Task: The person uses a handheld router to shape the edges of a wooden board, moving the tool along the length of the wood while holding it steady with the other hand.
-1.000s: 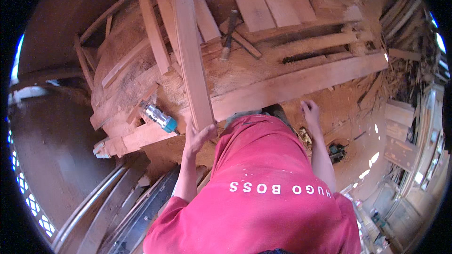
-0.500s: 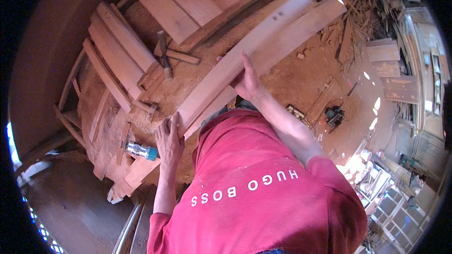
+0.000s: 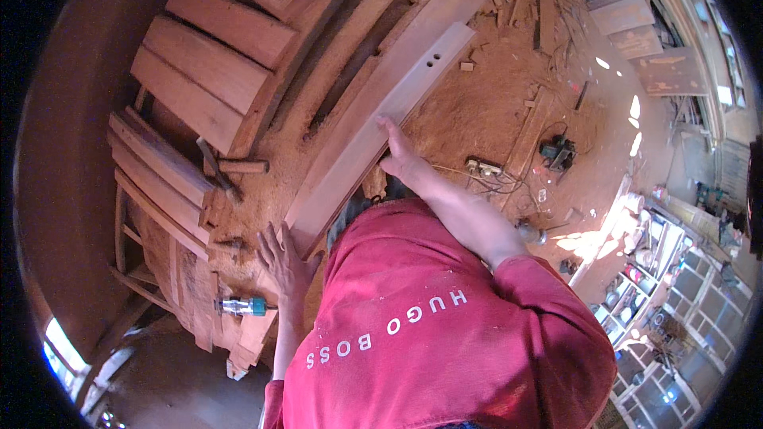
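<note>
The left hand is spreading its fingers at the near end of a two-holed board, whose edge the right hand is gripping. The board is lying along a wider plank; beyond, a hammer is resting beside several planks.

Plank alongside beam, hammer left on workbench, power tool right on floor

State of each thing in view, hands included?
Long reddish wooden board: drilled, holed face up
Left hand: open, fingers spread, at the board's near end
Right hand: on the board, grip unclear
Silver-and-teal cylindrical tool: lying on its side
Wooden-handled dark-headed hammer: lying down, unheld
Black power tool: on the floor, power unclear
</note>
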Available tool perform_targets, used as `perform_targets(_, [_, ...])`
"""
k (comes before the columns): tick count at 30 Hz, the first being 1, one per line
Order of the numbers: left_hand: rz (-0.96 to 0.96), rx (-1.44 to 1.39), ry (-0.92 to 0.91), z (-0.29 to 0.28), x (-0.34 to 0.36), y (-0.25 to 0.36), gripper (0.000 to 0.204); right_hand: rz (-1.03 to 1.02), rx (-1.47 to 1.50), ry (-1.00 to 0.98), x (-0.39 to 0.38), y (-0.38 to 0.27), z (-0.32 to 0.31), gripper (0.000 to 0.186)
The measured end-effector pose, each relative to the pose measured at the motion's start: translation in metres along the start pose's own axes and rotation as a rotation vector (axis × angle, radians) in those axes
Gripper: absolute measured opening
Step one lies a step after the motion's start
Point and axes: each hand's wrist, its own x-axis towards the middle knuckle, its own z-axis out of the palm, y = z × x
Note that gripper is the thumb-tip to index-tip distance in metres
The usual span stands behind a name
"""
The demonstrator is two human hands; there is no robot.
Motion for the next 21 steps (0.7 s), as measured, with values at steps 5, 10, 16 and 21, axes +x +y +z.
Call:
perform_targets(5, [0.014, -0.355, -0.133, 0.016, 0.022, 0.028, 0.102, 0.083, -0.037, -0.081, 0.022, -0.017, -0.03, 0.063])
perform_targets(10, [-0.091, -0.358, -0.259, 0.063, 0.014, 0.04, 0.098, 0.104, -0.232, 0.018, 0.031, -0.014, -0.05, 0.059])
perform_targets(16, [-0.16, -0.469, -0.119, 0.156, 0.033, 0.061, 0.088, 0.081, -0.813, 0.148, 0.039, -0.047, -0.07, 0.053])
perform_targets(21, [-0.067, -0.476, -0.001, 0.184, 0.084, 0.085, 0.089, -0.195, -0.998, 0.325, 0.083, -0.086, -0.088, 0.049])
